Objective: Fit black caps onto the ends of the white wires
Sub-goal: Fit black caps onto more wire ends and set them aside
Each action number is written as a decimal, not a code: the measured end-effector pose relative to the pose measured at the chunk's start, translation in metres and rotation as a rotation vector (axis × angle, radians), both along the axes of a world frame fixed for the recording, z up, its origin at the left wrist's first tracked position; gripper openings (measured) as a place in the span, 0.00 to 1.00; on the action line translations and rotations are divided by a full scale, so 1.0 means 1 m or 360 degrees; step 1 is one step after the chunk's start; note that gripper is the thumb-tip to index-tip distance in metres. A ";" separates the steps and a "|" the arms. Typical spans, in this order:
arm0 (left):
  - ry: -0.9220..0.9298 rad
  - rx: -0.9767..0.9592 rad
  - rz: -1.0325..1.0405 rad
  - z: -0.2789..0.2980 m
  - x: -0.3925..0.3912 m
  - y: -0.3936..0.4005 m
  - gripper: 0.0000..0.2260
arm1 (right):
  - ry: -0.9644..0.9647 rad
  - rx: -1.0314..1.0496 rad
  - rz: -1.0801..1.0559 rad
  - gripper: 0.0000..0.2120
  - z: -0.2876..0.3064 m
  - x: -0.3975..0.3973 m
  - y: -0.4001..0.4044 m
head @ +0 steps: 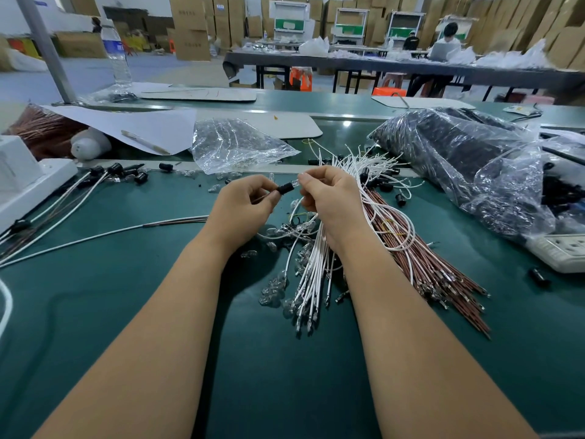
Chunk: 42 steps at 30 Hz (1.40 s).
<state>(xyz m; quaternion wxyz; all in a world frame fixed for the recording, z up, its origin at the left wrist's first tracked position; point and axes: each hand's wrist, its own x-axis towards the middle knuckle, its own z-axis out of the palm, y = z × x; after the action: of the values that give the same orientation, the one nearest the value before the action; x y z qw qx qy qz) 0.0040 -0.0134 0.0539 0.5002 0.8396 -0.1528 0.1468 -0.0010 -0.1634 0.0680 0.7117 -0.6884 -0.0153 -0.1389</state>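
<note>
No lettering in this workshop view can be read. The stacked brown cardboard cartons [192,26] along the back wall carry dark printed characters, too small and blurred to make out. The clear plastic water bottle [116,49] with a blue label shows white marks that cannot be deciphered. The white multi-socket power strip [560,250] at the right edge bears no legible marking.
</note>
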 end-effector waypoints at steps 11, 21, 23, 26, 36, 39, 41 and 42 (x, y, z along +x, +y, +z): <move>0.0035 -0.0121 -0.0026 0.001 -0.003 0.004 0.06 | 0.0078 -0.0012 0.0096 0.08 -0.005 0.000 0.001; 0.0081 -0.0251 -0.0052 0.001 -0.005 0.003 0.04 | 0.0133 0.0089 0.0230 0.07 -0.004 -0.004 -0.001; 0.0072 -0.0253 -0.0058 0.001 -0.005 0.003 0.04 | 0.0162 0.0140 0.0230 0.07 -0.003 -0.004 0.000; 0.0034 -0.0220 -0.0053 0.001 -0.005 0.003 0.04 | 0.0204 0.0198 0.0209 0.08 -0.001 -0.004 -0.001; 0.0065 -0.0128 -0.0047 -0.002 -0.003 0.004 0.04 | 0.0143 -0.0019 0.0170 0.08 -0.003 -0.004 0.000; 0.0095 -0.0166 -0.0053 -0.003 -0.004 0.004 0.05 | 0.0135 -0.0034 0.0191 0.08 -0.003 -0.004 -0.001; 0.0107 -0.0201 -0.0054 -0.004 -0.003 0.003 0.05 | 0.0131 -0.0042 0.0201 0.08 -0.003 -0.004 -0.001; 0.0113 -0.0218 -0.0053 -0.004 -0.003 0.003 0.06 | 0.0129 -0.0042 0.0200 0.08 -0.003 -0.004 -0.001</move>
<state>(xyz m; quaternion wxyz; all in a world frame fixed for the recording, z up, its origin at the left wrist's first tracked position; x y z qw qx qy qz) 0.0012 -0.0102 0.0497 0.5640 0.8054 -0.1384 0.1187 -0.0051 -0.1640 0.0652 0.7099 -0.7005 -0.0315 -0.0656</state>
